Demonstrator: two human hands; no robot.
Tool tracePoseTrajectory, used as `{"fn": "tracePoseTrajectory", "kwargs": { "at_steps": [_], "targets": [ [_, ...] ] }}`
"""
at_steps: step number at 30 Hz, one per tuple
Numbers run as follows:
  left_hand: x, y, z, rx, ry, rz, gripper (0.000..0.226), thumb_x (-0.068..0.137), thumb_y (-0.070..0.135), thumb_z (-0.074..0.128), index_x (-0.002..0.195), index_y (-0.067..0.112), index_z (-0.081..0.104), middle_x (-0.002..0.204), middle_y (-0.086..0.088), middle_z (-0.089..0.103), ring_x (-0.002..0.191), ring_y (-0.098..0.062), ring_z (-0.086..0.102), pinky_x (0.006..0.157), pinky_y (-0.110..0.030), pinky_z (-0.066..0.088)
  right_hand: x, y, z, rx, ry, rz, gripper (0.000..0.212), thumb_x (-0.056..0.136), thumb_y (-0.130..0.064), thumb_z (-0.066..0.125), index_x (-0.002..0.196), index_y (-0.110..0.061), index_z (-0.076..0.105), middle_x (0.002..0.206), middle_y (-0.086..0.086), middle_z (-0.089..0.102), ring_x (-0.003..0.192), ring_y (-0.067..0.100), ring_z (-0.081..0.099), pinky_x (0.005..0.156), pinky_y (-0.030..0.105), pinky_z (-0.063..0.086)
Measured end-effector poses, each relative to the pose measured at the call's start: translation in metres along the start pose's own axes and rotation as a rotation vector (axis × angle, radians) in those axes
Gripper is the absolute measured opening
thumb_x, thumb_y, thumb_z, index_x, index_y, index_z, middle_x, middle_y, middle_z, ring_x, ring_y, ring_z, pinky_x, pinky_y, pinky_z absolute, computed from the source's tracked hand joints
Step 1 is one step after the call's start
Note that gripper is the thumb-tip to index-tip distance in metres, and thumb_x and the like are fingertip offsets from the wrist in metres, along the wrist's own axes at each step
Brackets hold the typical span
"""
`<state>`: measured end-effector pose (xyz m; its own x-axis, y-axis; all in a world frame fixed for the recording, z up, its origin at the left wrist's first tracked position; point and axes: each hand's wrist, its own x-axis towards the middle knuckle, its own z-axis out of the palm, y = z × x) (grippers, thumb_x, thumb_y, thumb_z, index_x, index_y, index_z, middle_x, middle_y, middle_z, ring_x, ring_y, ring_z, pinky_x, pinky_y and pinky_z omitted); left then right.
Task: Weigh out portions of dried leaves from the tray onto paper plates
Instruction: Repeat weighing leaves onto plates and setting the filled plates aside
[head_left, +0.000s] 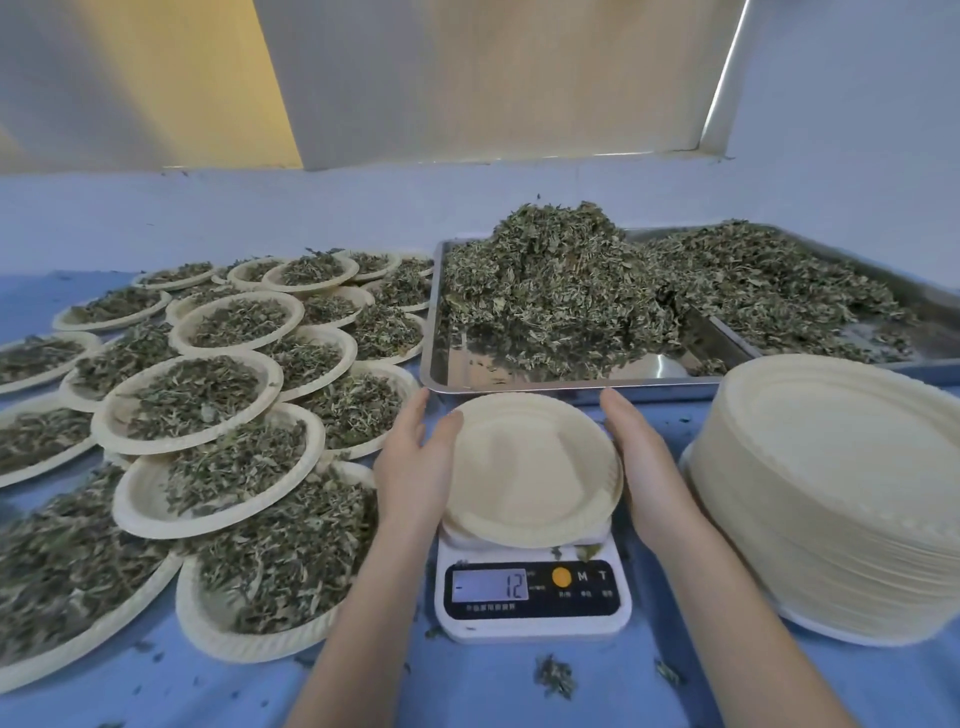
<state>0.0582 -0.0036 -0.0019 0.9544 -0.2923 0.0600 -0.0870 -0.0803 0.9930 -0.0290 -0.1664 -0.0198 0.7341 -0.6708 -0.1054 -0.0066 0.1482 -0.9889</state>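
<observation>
Paper plate (530, 467), empty, is being steadied on the scale (532, 597) by left hand (413, 462) and right hand (647, 467), fingers straight against its rim; tray (519, 382) just behind the scale.

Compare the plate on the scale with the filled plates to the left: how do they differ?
The plate on the scale is empty; the filled plates each carry dried leaves. It sits alone on the scale, between the left hand and right hand; the filled plates overlap on the blue table, untouched. They share a cream colour and round, ribbed rim.
</observation>
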Motion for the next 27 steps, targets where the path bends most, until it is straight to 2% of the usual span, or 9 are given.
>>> {"fn": "tracePoseTrajectory", "kwargs": {
  "at_steps": [6,10,13,15,20,22,24,26,27],
  "targets": [
    [-0.008,-0.002,-0.009,0.015,-0.02,0.139,0.04,0.093,0.035,0.053,0.133,0.042,0.047,0.134,0.02,0.048,0.118,-0.002,0.045,0.094,-0.025,0.034,-0.004,0.006,-0.003,0.046,-0.051,-0.062,0.087,0.07,-0.071,0.051,0.143,-0.025,0.042,0.146,-0.003,0.043,0.136,0.016,0.038,0.115,0.046,0.026],
    [-0.009,-0.003,-0.011,-0.014,-0.015,0.151,0.035,0.094,0.032,0.053,0.127,0.044,0.05,0.135,0.02,0.05,0.115,0.0,0.048,0.09,-0.021,0.036,-0.004,0.003,-0.003,0.067,0.001,-0.119,0.06,0.089,-0.057,0.049,0.143,-0.033,0.039,0.134,-0.028,0.038,0.131,-0.001,0.034,0.115,0.038,0.024],
    [-0.008,-0.003,-0.012,-0.036,-0.002,0.159,0.032,0.093,0.032,0.054,0.122,0.046,0.052,0.124,0.027,0.053,0.098,0.025,0.047,0.074,0.001,0.036,-0.006,0.002,-0.004,0.027,0.021,-0.15,0.046,0.095,-0.049,0.043,0.14,-0.038,0.041,0.12,-0.038,0.043,0.113,-0.016,0.038,0.108,0.026,0.025],
    [-0.008,-0.004,-0.012,-0.042,0.003,0.15,0.033,0.093,0.033,0.054,0.123,0.045,0.053,0.12,0.031,0.052,0.094,0.032,0.043,0.068,0.006,0.033,-0.009,0.0,-0.004,0.007,0.027,-0.166,0.044,0.096,-0.046,0.042,0.139,-0.037,0.042,0.122,-0.036,0.044,0.105,-0.022,0.038,0.099,0.02,0.026],
    [-0.009,-0.002,-0.01,-0.055,0.005,0.173,0.034,0.093,0.032,0.054,0.124,0.045,0.052,0.132,0.022,0.051,0.11,0.014,0.046,0.083,-0.008,0.033,-0.016,-0.006,-0.002,-0.035,0.057,-0.205,0.036,0.097,-0.046,0.041,0.133,-0.043,0.045,0.108,-0.045,0.042,0.102,-0.02,0.038,0.096,0.02,0.026],
    [-0.01,0.004,-0.01,-0.025,0.009,0.195,0.033,0.093,0.03,0.055,0.123,0.045,0.052,0.133,0.02,0.051,0.119,0.004,0.045,0.094,-0.017,0.036,-0.022,-0.01,0.0,-0.076,0.04,-0.239,0.031,0.097,-0.047,0.042,0.128,-0.048,0.044,0.108,-0.047,0.041,0.099,-0.029,0.038,0.093,0.016,0.028],
    [-0.007,0.014,-0.011,0.04,-0.002,0.233,0.034,0.092,0.03,0.055,0.125,0.041,0.054,0.128,0.026,0.052,0.119,0.006,0.045,0.102,-0.028,0.037,-0.027,-0.016,0.002,-0.143,0.034,-0.284,0.032,0.095,-0.05,0.043,0.127,-0.05,0.046,0.113,-0.046,0.043,0.1,-0.032,0.037,0.091,0.013,0.029],
    [0.002,0.03,-0.009,0.143,-0.041,0.269,0.037,0.09,0.033,0.056,0.126,0.043,0.053,0.116,0.038,0.051,0.106,0.017,0.046,0.096,-0.028,0.039,-0.023,-0.029,0.007,-0.257,0.053,-0.306,0.039,0.093,-0.051,0.046,0.132,-0.046,0.046,0.123,-0.037,0.047,0.112,-0.02,0.042,0.095,0.02,0.031],
    [0.009,0.04,-0.006,0.22,-0.075,0.284,0.038,0.089,0.034,0.056,0.126,0.044,0.053,0.116,0.038,0.051,0.102,0.014,0.049,0.091,-0.027,0.038,-0.017,-0.038,0.012,-0.35,0.071,-0.318,0.043,0.093,-0.051,0.047,0.135,-0.042,0.044,0.132,-0.03,0.046,0.12,-0.009,0.043,0.099,0.024,0.032]
  ]
}}
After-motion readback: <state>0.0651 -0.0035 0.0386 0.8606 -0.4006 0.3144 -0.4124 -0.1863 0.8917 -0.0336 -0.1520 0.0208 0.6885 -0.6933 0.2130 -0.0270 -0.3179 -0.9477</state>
